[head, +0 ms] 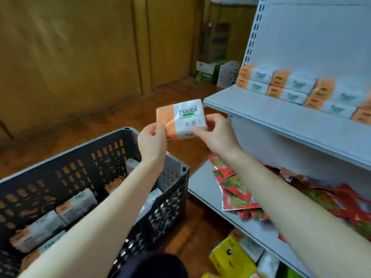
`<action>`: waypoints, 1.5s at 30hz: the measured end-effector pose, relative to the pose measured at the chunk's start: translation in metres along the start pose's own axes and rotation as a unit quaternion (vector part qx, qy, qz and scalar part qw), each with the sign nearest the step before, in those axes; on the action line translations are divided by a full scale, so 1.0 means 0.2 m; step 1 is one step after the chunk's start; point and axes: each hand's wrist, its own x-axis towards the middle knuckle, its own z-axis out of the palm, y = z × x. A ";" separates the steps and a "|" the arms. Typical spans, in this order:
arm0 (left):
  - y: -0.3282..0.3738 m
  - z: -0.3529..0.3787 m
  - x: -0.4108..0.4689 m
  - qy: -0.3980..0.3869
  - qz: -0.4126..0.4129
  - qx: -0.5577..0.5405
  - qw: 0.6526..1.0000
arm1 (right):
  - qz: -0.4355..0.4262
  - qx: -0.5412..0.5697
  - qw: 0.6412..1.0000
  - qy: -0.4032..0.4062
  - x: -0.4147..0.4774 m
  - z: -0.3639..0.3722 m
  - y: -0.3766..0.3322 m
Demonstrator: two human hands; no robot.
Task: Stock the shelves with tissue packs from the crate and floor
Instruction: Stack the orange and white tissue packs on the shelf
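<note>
Brown floor behind; your left hand point(153, 141) and right hand point(215, 131) pinch an orange-and-white plastic-wrapped tissue pack point(181, 118) at centre frame; dark slotted plastic crate point(170, 189) lower left; grey metal shelf point(281, 119) right.

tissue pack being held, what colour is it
The tissue pack is white with an orange side panel; head view.

"Facial" reads on orange-and-white plastic tissue pack point(181, 119); smaller print illegible. Same word on stacked shelf packs point(299, 84) and crate packs point(77, 204).
</note>
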 end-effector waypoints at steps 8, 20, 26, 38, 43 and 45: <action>0.30 0.44 -0.19 -0.058 0.052 0.000 0.997 | -0.023 -0.028 0.994 0.098 0.06 -0.50 0.14; 0.37 0.78 0.21 -0.176 0.251 0.207 0.929 | 0.052 -0.091 0.983 0.153 0.37 -0.52 0.31; 0.34 0.94 0.47 -0.264 0.254 0.286 0.885 | 0.124 -0.135 0.972 0.147 0.57 -0.48 0.35; 0.33 1.15 0.62 -0.353 0.234 0.329 0.844 | 0.175 -0.213 0.948 0.157 0.76 -0.50 0.41; 0.31 1.19 0.63 -0.347 0.231 0.330 0.847 | 0.189 -0.214 0.943 0.170 0.79 -0.49 0.43; 0.30 1.20 0.63 -0.341 0.228 0.328 0.851 | 0.191 -0.212 0.943 0.174 0.80 -0.49 0.43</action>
